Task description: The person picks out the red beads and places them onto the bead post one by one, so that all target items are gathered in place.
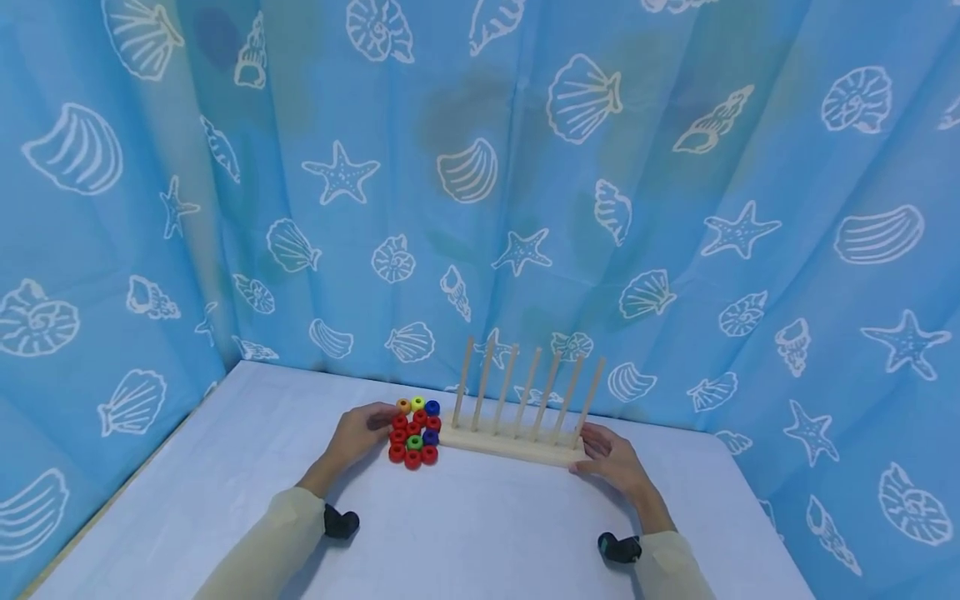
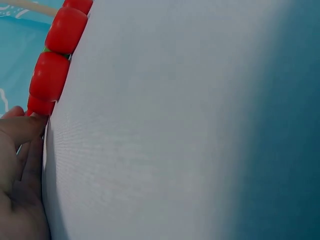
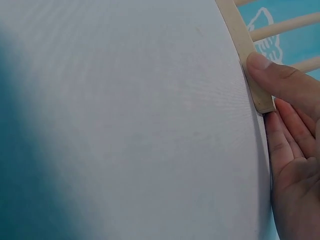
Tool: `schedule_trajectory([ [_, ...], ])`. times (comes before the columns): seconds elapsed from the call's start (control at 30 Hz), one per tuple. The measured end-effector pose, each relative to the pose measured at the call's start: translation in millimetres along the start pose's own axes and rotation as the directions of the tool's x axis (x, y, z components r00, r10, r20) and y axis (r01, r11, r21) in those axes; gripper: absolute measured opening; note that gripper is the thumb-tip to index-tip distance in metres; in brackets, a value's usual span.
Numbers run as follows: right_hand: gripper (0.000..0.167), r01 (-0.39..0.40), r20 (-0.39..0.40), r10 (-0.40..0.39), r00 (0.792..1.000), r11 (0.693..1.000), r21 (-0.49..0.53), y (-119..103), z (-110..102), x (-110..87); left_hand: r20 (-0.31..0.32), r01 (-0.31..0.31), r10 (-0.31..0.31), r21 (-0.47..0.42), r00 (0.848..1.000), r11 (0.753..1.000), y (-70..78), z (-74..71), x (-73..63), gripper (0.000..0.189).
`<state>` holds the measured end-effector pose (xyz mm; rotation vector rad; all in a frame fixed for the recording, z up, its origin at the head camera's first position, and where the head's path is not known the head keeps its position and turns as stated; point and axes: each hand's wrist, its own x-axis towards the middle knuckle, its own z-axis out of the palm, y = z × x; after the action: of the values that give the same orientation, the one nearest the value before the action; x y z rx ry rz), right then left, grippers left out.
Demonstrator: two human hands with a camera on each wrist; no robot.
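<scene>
A cluster of red beads (image 1: pixel 412 459) lies on the table, with a green bead (image 1: pixel 415 442), blue beads (image 1: pixel 432 407), a yellow bead (image 1: pixel 417 402) and an orange bead (image 1: pixel 403 406) among them. My left hand (image 1: pixel 362 433) is at the cluster's left side, its fingertips touching the outer beads with the fingers loosely bent. Right beside the beads stands a wooden peg rack (image 1: pixel 510 444), a long base with several upright dowels. My right hand (image 1: pixel 613 460) grips its right end; in the right wrist view the thumb (image 3: pixel 280 80) presses the front and the fingers lie around the end.
A white cloth covers the table (image 1: pixel 465 533), whose left edge shows in the head view. Behind and on both sides hangs a blue curtain (image 1: pixel 420 208) with white shell prints, close behind the rack. Black wrist devices (image 1: pixel 341 523) sit at both cuffs.
</scene>
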<state>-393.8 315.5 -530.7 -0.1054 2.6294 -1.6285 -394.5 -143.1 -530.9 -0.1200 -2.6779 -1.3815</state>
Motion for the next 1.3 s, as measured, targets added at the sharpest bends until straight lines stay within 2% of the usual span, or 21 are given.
schedule_trajectory([
  [0.3, 0.087, -0.004, -0.001, 0.004, 1.0, 1.0, 0.002, -4.0, -0.1, -2.5, 0.029, -0.035, 0.036, -0.034, 0.999, 0.999, 3.1, 5.7, 3.4, 0.044],
  [0.6, 0.087, -0.001, 0.001, 0.001, 1.0, 1.0, 0.012, -4.9, 0.1, -1.7, 0.008, -0.054, 0.055, -0.017, 0.998, 0.998, -0.3, 7.5, 5.4, 0.042],
  [0.9, 0.086, -0.01, -0.001, 0.01, 1.0, 1.0, 0.006, -7.0, 1.7, -3.8, -0.015, -0.048, 0.047, -0.059, 0.999, 0.997, -1.0, 6.2, 4.3, 0.039],
  [1.13, 0.085, -0.012, -0.009, 0.012, 1.0, 1.0, 0.01, -7.4, 2.5, -3.2, -0.03, -0.006, 0.003, -0.098, 1.0, 0.995, 6.5, 0.4, 0.6, 0.037],
  [1.3, 0.085, -0.01, -0.003, 0.01, 1.0, 1.0, 0.004, -7.1, 0.4, -3.4, -0.019, -0.041, 0.039, -0.124, 0.999, 0.991, 19.2, -7.3, 6.9, 0.037],
])
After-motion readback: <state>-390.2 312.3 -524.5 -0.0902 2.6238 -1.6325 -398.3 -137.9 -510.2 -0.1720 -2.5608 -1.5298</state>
